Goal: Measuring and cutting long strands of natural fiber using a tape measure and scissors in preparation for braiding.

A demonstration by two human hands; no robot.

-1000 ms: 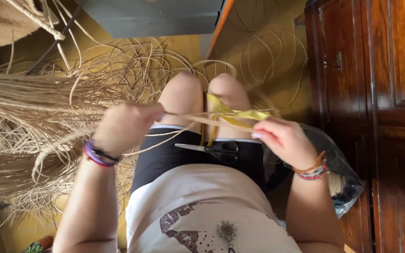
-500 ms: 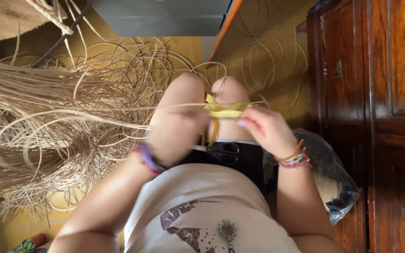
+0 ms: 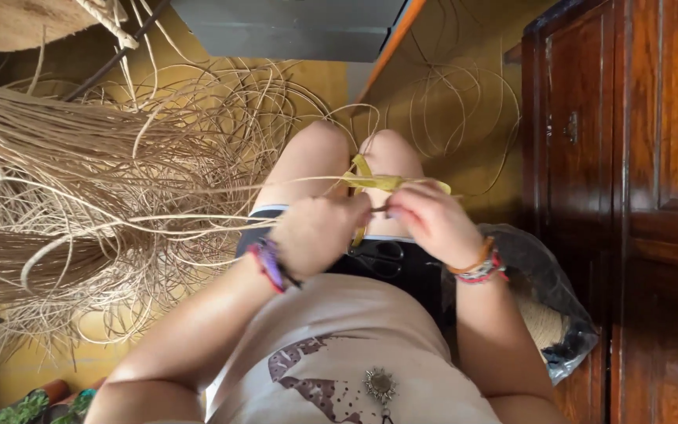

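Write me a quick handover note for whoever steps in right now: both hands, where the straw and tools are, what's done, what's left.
Left hand: closed around pale fibre strands over the lap.
Right hand: pinching the yellow strip close to the left hand, above the knees.
Scissors: lying on the lap, under the hands, untouched.
Loose fibre bundle: spread on the floor to the left, strands running up to the hands.
Dark bag: by the right side, next to the wooden cabinet.
Done: yellow strip looks partly wrapped or knotted; how far cannot be told.
Left: likely finishing the wrap, perhaps trimming.
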